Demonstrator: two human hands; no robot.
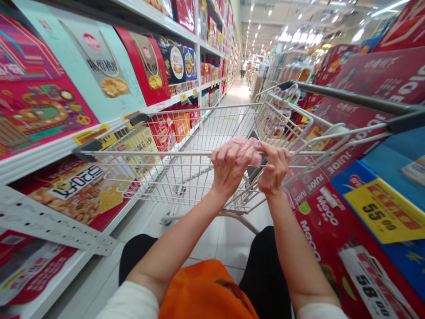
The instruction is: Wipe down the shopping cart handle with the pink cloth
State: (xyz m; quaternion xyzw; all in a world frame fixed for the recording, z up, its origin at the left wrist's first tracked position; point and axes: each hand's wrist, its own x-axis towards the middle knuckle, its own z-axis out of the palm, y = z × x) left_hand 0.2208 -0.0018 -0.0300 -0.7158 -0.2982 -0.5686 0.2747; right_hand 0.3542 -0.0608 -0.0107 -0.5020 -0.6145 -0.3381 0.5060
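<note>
A metal wire shopping cart (186, 153) stands sideways in front of me, with its dark handle (348, 98) at the right. My left hand (229, 166) is closed around a crumpled pink cloth (247, 149) on the cart's near top rail. Just right of it, my right hand (274, 166) has its fingers bent over the same rail, and its fingertips touch the cloth's right end. The cloth lies over the rail between both hands, partly hidden by the fingers.
Shelves (162, 105) with boxed snacks line the left side. Stacked red drink boxes (323, 217) with yellow price signs (387, 210) stand close on the right. A tiled aisle runs ahead, where a distant person (244, 69) is visible.
</note>
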